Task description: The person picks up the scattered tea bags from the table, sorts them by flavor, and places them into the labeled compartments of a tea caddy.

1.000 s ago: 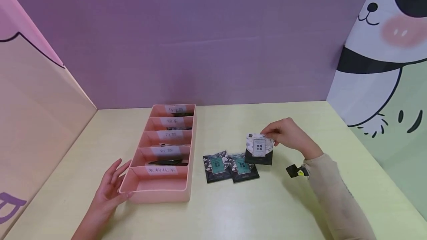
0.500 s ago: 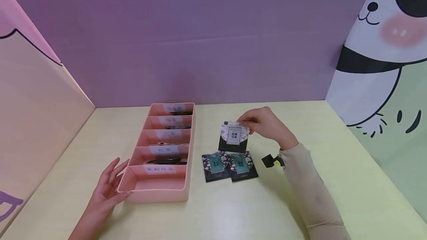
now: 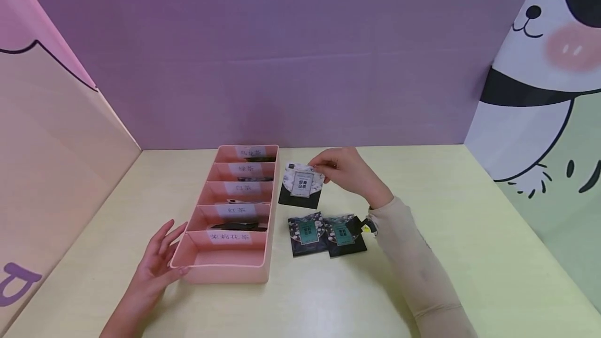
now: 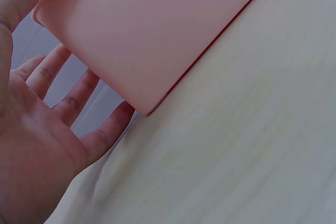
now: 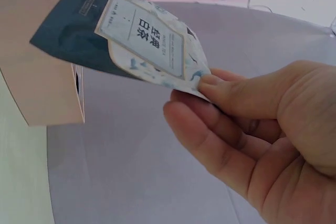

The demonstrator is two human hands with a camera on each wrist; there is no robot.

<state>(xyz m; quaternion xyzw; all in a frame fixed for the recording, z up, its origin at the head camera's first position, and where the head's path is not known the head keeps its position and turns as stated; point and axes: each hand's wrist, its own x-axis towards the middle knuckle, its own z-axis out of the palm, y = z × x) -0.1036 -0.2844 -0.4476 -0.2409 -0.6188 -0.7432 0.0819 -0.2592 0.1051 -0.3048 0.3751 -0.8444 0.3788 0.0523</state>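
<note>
My right hand (image 3: pixel 345 171) pinches a white-and-black tea sachet (image 3: pixel 300 186) by its top corner, thumb against one face. The sachet hangs tilted beside the right wall of the pink divided box (image 3: pixel 225 275), near its middle compartments. In the right wrist view, the sachet (image 5: pixel 142 40) shows its label, with the box (image 5: pixel 47 93) behind it. My left hand (image 3: pixel 157 265) rests at the box's near left corner. In the left wrist view, its thumb lies on the front wall and its spread fingers (image 4: pixel 68 103) reach along the side.
Two dark tea sachets with green labels, a left one (image 3: pixel 307 233) and a right one (image 3: pixel 344 236), lie side by side on the table (image 3: pixel 319 301). The box has several labelled compartments; the far ones hold sachets. A purple wall (image 3: pixel 300 67) stands behind the table.
My right hand has carried the white-and-black tea sachet left and farther back, from over the right dark sachet to beside the box. My left hand has stayed at the box's corner.
</note>
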